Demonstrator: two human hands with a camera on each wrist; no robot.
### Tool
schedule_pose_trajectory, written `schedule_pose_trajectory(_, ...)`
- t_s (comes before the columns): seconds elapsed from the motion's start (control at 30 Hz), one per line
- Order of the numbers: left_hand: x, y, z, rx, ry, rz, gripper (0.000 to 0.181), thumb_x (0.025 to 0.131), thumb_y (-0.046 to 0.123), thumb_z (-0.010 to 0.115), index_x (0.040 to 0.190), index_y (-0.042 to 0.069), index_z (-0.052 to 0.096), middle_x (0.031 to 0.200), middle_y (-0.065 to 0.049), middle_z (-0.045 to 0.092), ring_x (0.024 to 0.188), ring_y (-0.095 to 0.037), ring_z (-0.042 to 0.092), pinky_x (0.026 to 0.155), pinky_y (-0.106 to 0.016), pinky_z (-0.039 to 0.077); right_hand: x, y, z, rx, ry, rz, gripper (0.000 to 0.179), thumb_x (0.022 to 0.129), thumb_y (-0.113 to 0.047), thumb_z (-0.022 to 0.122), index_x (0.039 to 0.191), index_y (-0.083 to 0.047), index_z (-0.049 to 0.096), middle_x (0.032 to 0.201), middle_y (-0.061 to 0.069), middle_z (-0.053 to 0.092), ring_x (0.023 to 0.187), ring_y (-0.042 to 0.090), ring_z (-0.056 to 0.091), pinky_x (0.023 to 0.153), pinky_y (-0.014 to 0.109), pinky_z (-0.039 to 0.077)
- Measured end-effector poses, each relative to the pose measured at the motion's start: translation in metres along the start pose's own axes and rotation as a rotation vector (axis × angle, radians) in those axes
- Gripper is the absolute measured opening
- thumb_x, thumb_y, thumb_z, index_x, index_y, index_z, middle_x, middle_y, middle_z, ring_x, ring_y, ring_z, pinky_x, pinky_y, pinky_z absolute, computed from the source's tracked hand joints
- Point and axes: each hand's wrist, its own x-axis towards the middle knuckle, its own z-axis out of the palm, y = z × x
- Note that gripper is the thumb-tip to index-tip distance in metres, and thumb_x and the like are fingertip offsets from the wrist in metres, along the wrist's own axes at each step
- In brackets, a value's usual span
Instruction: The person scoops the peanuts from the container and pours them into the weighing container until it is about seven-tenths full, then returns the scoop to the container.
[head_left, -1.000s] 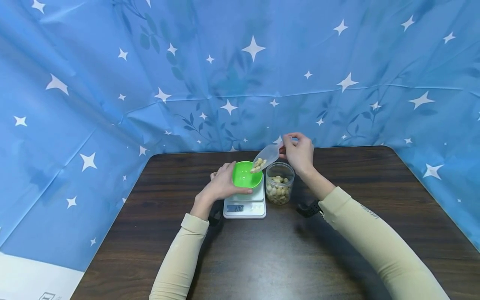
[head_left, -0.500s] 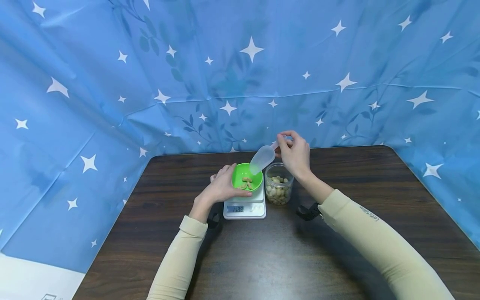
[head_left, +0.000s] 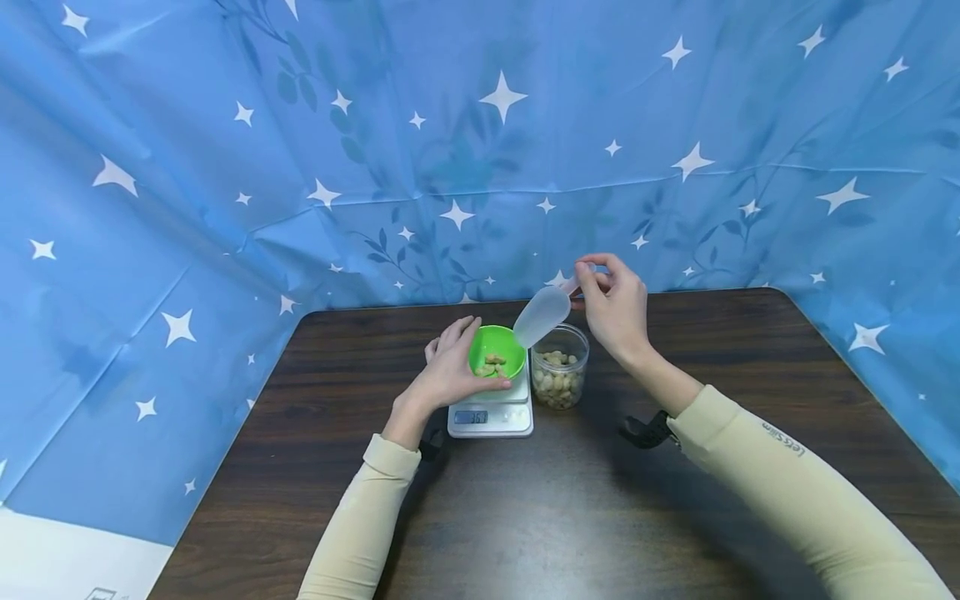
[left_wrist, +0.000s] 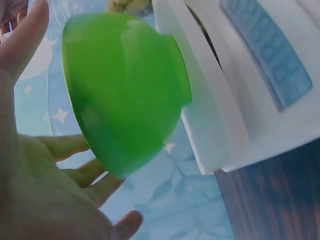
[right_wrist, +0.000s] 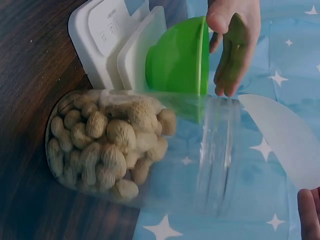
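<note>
Scoop: the translucent scoop slants just above centre in the head view, its long axis running from the handle at upper right to the tip at lower left. The tip is by the right rim of the green bowl; the scoop's body overhangs the jar. I see nothing in it.
Right hand: the right hand pinches the handle between thumb and fingers. It is the nearer hand to the jar, whose mouth lies below and left of it.
Left hand: the left hand curves round the bowl's left side; whether it truly grips or merely steadies, I can't tell from here.
Bowl: near centre, on the white scale, with a few peanuts inside.
Jar: on the tabletop, just right of the scale, lidless, with unshelled peanuts below its neck.
Display: lit digits on the display, at the scale's lower left, too blurred for me to swear to.
Sleeve writing: dark lettering, at lower right, looks like "LetsSlim".
Scale print: small marks by the buttons, illegible; no brand I can make out.
</note>
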Motion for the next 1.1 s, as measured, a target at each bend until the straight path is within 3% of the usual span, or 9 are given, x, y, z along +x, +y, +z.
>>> schedule_pose_trajectory(0.13,0.003,0.010,0.003,0.010,0.057,0.061,0.110,0.077,0.056,0.086,0.161,0.010,0.033,0.164,-0.009,0.031,0.151,-0.029,0.024,0.116,-0.060,0.013,0.000,-0.002,-0.010,0.020,0.027,-0.034,0.023,0.106,-0.009,0.057,0.117,0.010,0.065,0.085,0.028,0.072,0.062,0.000,0.066,0.062,0.018,0.056)
schedule_pose_trajectory(0.23,0.006,0.018,0.006,0.022,0.064,0.103,0.104,0.078,0.057,0.085,0.159,0.011,0.038,0.163,-0.008,0.034,0.150,-0.025,0.028,0.115,-0.060,0.015,0.000,-0.002,-0.018,0.010,0.051,-0.076,0.021,0.105,-0.004,0.057,0.116,0.012,0.065,0.083,0.030,0.071,0.055,-0.002,0.060,0.062,0.017,0.055)
schedule_pose_trajectory(0.4,0.011,0.031,0.013,0.032,0.042,0.158,0.099,0.081,0.059,0.082,0.157,0.013,0.040,0.160,-0.007,0.039,0.148,-0.023,0.032,0.113,-0.061,0.018,-0.002,0.002,-0.026,-0.060,0.034,-0.162,0.017,0.105,-0.008,0.059,0.113,0.004,0.069,0.081,0.019,0.074,0.046,0.005,0.057,0.063,0.017,0.055)
schedule_pose_trajectory(0.5,0.015,0.040,0.017,0.038,0.026,0.166,0.097,0.083,0.059,0.080,0.157,0.013,0.040,0.159,-0.006,0.041,0.148,-0.022,0.033,0.114,-0.062,0.019,-0.005,0.007,-0.028,-0.135,-0.006,-0.240,0.015,0.105,-0.010,0.061,0.112,0.000,0.070,0.081,0.011,0.076,0.051,0.006,0.063,0.061,0.016,0.054)
schedule_pose_trajectory(0.63,0.019,0.049,0.021,0.040,0.006,0.163,0.097,0.083,0.061,0.080,0.157,0.013,0.040,0.160,-0.006,0.041,0.147,-0.022,0.034,0.113,-0.063,0.020,-0.008,0.015,-0.027,-0.232,-0.055,-0.365,0.012,0.104,-0.006,0.061,0.111,-0.001,0.069,0.080,0.005,0.076,0.038,-0.001,0.041,0.041,0.015,0.034)
schedule_pose_trajectory(0.73,0.022,0.054,0.024,0.040,-0.007,0.158,0.099,0.081,0.061,0.081,0.157,0.013,0.040,0.159,-0.007,0.042,0.146,-0.022,0.035,0.112,-0.064,0.021,-0.010,0.018,-0.025,-0.276,-0.092,-0.436,0.010,0.102,-0.002,0.063,0.111,-0.001,0.068,0.079,0.004,0.075,0.036,0.000,0.026,0.037,0.023,0.022)
schedule_pose_trajectory(1.1,0.030,0.058,0.030,0.044,-0.039,0.138,0.103,0.080,0.063,0.081,0.158,0.012,0.039,0.157,-0.006,0.045,0.144,-0.021,0.039,0.112,-0.065,0.021,-0.015,0.035,-0.017,-0.384,-0.214,-0.611,0.017,0.092,0.002,0.073,0.107,-0.001,0.069,0.081,0.008,0.071,0.056,0.014,0.058,0.050,0.034,0.046)
